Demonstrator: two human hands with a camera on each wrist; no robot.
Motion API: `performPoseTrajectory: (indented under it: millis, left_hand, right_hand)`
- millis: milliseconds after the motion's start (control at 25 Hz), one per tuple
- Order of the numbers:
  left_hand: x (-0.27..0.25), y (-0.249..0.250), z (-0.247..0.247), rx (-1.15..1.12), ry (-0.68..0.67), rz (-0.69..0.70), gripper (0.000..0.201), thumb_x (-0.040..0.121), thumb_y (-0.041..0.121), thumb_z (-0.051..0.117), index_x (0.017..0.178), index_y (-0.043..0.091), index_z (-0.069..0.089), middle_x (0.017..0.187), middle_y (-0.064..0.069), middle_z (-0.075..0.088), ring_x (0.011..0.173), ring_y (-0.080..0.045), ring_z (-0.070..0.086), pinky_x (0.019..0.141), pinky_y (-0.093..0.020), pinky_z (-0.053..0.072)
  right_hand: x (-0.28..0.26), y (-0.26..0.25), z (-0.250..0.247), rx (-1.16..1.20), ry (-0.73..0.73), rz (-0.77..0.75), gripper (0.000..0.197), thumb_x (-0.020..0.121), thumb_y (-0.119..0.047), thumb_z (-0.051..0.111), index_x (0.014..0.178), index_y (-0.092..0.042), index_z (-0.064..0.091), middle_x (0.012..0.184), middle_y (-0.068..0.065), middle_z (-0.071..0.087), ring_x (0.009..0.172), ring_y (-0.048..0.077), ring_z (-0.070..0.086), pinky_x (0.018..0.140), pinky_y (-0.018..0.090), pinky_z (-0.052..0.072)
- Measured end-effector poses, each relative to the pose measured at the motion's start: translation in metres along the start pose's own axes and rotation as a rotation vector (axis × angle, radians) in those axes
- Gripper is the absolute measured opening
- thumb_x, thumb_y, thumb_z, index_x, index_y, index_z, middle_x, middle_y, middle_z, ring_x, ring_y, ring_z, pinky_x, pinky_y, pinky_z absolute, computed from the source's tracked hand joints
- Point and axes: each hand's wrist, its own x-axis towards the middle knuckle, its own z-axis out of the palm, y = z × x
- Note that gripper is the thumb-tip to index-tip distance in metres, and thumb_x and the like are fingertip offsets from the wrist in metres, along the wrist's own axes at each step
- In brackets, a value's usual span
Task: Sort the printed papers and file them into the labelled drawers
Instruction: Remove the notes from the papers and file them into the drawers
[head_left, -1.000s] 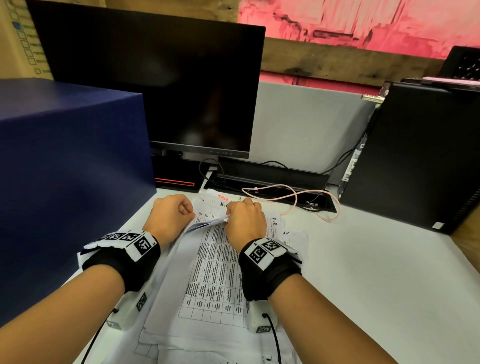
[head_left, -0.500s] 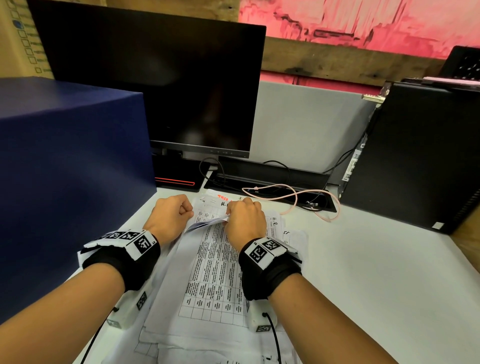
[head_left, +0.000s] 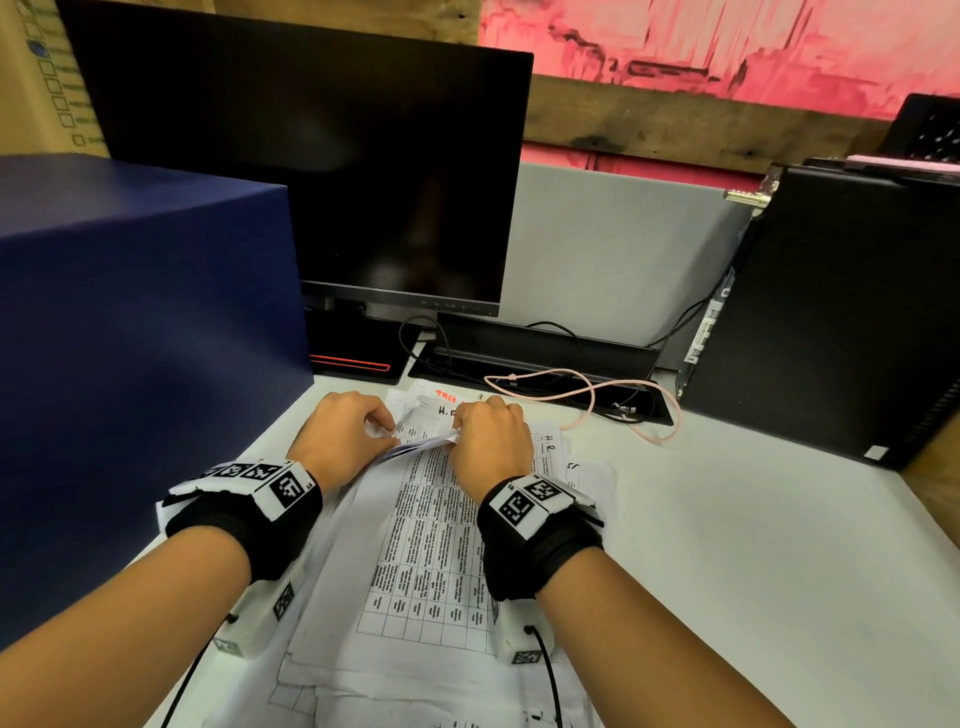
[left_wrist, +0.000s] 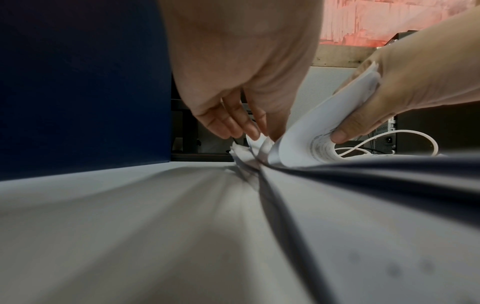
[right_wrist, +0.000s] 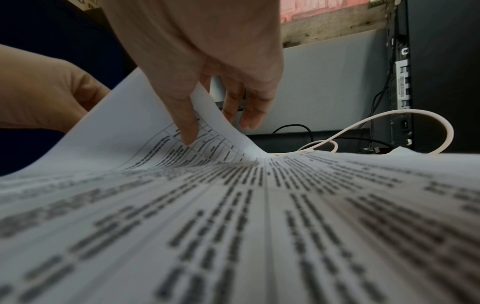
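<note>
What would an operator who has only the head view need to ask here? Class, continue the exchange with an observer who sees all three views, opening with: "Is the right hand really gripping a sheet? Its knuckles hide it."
Observer: Yes. In the right wrist view the right hand pinches the top sheet, with the thumb on its printed side and the fingers behind.
Operator: Is the whole sheet off the stack?
Observer: No. Only the far end curls up; the near part lies flat.
Operator: And the left hand?
Observer: In the left wrist view the left hand has its fingertips on the crumpled corners of the lower sheets.
</note>
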Motion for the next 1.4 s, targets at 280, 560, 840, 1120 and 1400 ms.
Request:
performPoseTrajectory:
  millis: [280,560,840,1120,1400]
  left_hand:
    - [0.002,0.000,0.002,-0.022,-0.007,-0.092,0.016,0.083,0.025,0.074,0.074,0.022,0.060,0.071,0.001,0.064,0.070,-0.015,0.058,0.062,-0.023,0.041]
    - [-0.021,0.028,-0.017,-0.308,0.080,0.153,0.024,0.098,0.040,0.043,0.087,0.031,0.063,0.085,0.016,0.066,0.080,0.000,0.059,0.072,-0.022,0.043]
    - [-0.035,0.056,-0.040,-0.644,0.072,0.003,0.015,0.097,0.026,0.054,0.107,0.021,0.065,0.096,0.006,0.072,0.088,-0.009,0.069,0.072,-0.022,0.055]
    - [-0.040,0.092,-0.109,-0.875,0.256,0.241,0.032,0.096,0.026,0.055,0.124,0.009,0.055,0.116,-0.008,0.067,0.102,-0.022,0.067,0.086,-0.038,0.056]
    - [-0.075,0.074,-0.091,-0.864,0.146,0.160,0.042,0.098,0.031,0.046,0.137,0.015,0.043,0.126,0.009,0.059,0.115,-0.009,0.058,0.096,-0.024,0.048]
  right_hand:
    - [0.001,0.001,0.001,0.014,0.026,-0.030,0.021,0.092,-0.016,0.058,0.113,-0.018,0.062,0.115,0.006,0.057,0.111,0.026,0.047,0.089,0.034,0.044]
    - [0.001,0.006,-0.020,0.019,0.139,-0.095,0.012,0.092,-0.017,0.057,0.103,-0.020,0.062,0.104,0.002,0.064,0.104,0.027,0.052,0.084,0.035,0.040]
    - [-0.008,-0.007,-0.111,0.357,0.568,-0.341,0.024,0.089,-0.021,0.065,0.113,-0.020,0.060,0.113,-0.001,0.056,0.109,0.017,0.045,0.094,0.027,0.035]
    - [-0.023,0.020,-0.151,1.136,0.122,0.090,0.091,0.088,-0.031,0.068,0.151,-0.008,0.007,0.155,0.008,0.025,0.141,0.023,0.028,0.115,0.037,0.026]
    - [-0.049,0.019,-0.130,1.130,0.234,0.006,0.003,0.098,-0.019,0.053,0.100,-0.017,0.051,0.098,-0.007,0.059,0.089,0.006,0.057,0.082,0.025,0.048]
